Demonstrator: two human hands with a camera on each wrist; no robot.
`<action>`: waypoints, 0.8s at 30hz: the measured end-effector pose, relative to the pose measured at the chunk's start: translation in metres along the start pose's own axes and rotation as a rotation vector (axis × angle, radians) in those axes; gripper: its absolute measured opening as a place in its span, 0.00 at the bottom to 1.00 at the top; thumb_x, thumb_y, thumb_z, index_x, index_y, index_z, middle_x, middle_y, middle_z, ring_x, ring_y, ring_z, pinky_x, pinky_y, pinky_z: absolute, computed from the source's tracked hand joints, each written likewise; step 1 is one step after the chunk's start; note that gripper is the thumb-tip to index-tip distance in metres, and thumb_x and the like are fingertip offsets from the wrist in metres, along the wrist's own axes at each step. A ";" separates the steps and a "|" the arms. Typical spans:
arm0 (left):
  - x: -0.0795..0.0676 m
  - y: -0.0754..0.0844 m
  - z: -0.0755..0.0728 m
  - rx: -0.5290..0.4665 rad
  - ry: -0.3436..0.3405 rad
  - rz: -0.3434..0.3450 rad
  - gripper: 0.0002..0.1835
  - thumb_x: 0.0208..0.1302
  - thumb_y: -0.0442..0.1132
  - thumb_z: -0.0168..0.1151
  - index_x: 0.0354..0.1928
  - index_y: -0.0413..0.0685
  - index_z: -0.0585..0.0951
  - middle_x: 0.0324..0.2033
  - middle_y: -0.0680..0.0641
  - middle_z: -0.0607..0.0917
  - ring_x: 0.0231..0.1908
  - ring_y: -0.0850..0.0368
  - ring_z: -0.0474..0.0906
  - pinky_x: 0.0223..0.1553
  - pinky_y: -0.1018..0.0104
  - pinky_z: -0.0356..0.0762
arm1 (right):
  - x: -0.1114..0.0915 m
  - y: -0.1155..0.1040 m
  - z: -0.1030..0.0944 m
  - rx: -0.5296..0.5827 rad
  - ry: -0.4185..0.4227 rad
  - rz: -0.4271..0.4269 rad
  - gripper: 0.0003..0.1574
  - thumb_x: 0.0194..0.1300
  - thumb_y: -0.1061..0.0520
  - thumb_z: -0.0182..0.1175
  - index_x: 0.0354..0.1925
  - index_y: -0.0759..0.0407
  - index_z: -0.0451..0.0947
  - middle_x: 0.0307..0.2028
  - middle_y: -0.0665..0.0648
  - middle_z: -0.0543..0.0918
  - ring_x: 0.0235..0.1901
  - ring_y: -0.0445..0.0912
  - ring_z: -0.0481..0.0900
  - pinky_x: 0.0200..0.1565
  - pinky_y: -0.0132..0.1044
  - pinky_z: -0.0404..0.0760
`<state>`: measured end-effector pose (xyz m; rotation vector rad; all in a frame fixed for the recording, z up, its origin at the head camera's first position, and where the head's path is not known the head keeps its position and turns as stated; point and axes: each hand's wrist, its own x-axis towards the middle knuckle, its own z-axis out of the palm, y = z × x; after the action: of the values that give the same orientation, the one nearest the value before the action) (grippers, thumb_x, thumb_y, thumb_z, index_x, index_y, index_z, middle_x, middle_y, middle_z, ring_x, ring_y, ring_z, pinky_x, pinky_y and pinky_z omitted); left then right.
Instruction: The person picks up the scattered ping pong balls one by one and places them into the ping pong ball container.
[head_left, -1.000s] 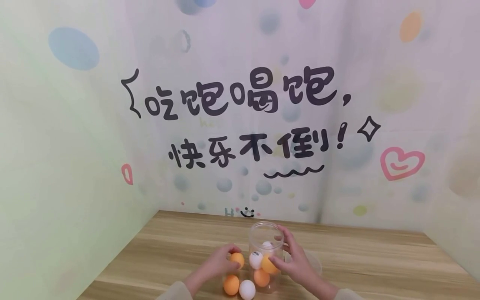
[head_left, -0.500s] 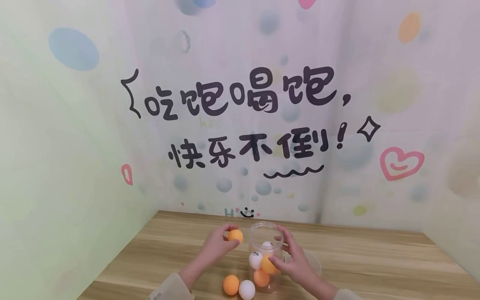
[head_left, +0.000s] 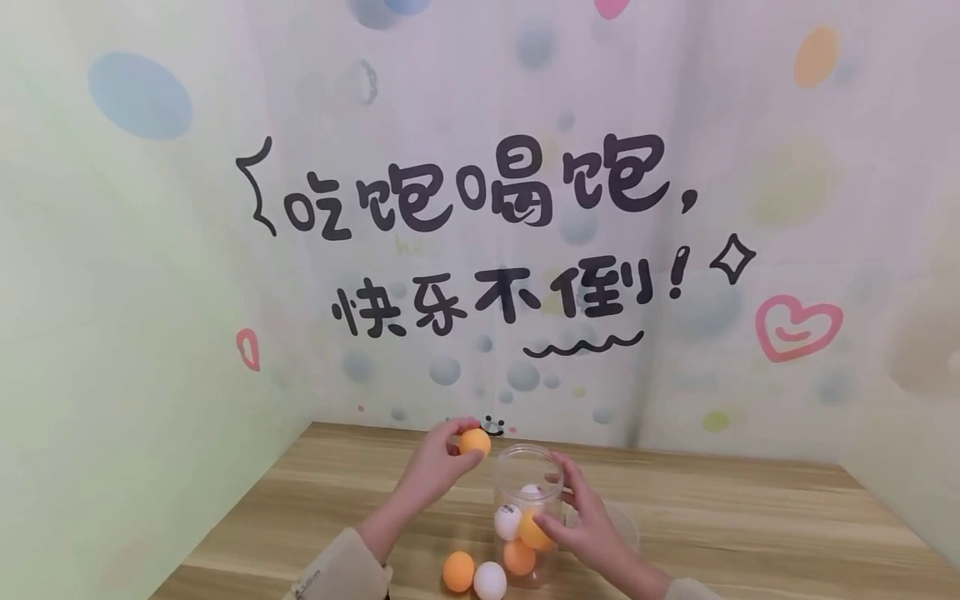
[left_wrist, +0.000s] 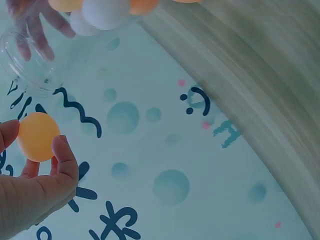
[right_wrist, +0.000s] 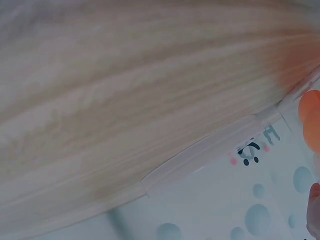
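My left hand (head_left: pixel 435 471) pinches an orange ping-pong ball (head_left: pixel 475 443) between thumb and fingertips, raised to the left of the jar's mouth. In the left wrist view the same ball (left_wrist: pixel 39 136) shows between the fingertips. A clear plastic jar (head_left: pixel 517 497) stands upright and lidless, with several white and orange balls inside. Around its right side my right hand (head_left: pixel 588 521) grips it, thumb in front and fingers behind. Only a bit of that hand (right_wrist: pixel 314 212) enters the right wrist view, at the edge.
On the wooden table (head_left: pixel 360 500), a loose orange ball (head_left: pixel 458 572) and a white ball (head_left: pixel 490 581) lie side by side, left of the jar's base. A clear round lid (head_left: pixel 622 527) lies behind the right hand. A printed cloth backdrop (head_left: pixel 420 375) rises behind.
My left hand has lifted the orange ball from beside the jar up to about the height of its mouth. The right hand has kept its grip on the jar.
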<state>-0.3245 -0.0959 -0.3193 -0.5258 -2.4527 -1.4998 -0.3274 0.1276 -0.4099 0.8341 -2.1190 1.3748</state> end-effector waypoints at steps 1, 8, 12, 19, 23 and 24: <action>0.001 0.002 0.001 -0.006 -0.002 0.009 0.21 0.55 0.32 0.62 0.53 0.38 0.75 0.46 0.40 0.76 0.30 0.55 0.70 0.31 0.67 0.75 | 0.000 0.000 0.000 0.001 0.001 -0.004 0.43 0.49 0.62 0.68 0.61 0.62 0.60 0.55 0.65 0.71 0.48 0.42 0.74 0.44 0.37 0.78; 0.004 0.012 0.013 -0.015 -0.043 0.059 0.20 0.55 0.32 0.63 0.51 0.39 0.76 0.46 0.40 0.76 0.33 0.55 0.73 0.32 0.68 0.78 | -0.001 0.000 0.000 -0.008 0.003 -0.020 0.43 0.49 0.62 0.68 0.61 0.61 0.60 0.55 0.64 0.72 0.48 0.35 0.72 0.45 0.35 0.78; 0.004 0.016 0.019 -0.009 -0.058 0.086 0.19 0.54 0.32 0.62 0.49 0.39 0.76 0.46 0.40 0.78 0.34 0.53 0.75 0.33 0.69 0.79 | -0.001 0.001 0.001 -0.007 0.002 -0.014 0.43 0.50 0.62 0.68 0.62 0.61 0.59 0.55 0.64 0.71 0.48 0.36 0.72 0.45 0.34 0.77; 0.003 0.019 0.026 0.092 -0.080 0.192 0.18 0.53 0.31 0.63 0.48 0.40 0.77 0.45 0.43 0.79 0.39 0.50 0.75 0.37 0.65 0.76 | -0.001 0.001 0.000 0.005 -0.010 -0.025 0.43 0.51 0.62 0.67 0.62 0.60 0.58 0.57 0.65 0.69 0.49 0.37 0.72 0.46 0.33 0.77; 0.003 0.018 0.028 0.111 -0.105 0.212 0.18 0.54 0.32 0.63 0.48 0.41 0.77 0.45 0.44 0.78 0.42 0.47 0.74 0.40 0.62 0.75 | -0.001 0.002 0.000 -0.006 -0.004 -0.054 0.43 0.51 0.63 0.67 0.62 0.61 0.58 0.57 0.60 0.70 0.49 0.38 0.73 0.45 0.34 0.77; 0.002 0.018 0.027 0.107 -0.110 0.208 0.18 0.54 0.33 0.62 0.49 0.42 0.77 0.46 0.44 0.78 0.43 0.46 0.74 0.40 0.61 0.75 | -0.001 0.002 0.001 -0.008 -0.002 -0.056 0.43 0.50 0.63 0.67 0.62 0.60 0.59 0.57 0.57 0.70 0.49 0.38 0.73 0.45 0.34 0.77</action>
<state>-0.3192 -0.0635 -0.3163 -0.8332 -2.4530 -1.2827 -0.3283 0.1278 -0.4117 0.8854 -2.0855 1.3362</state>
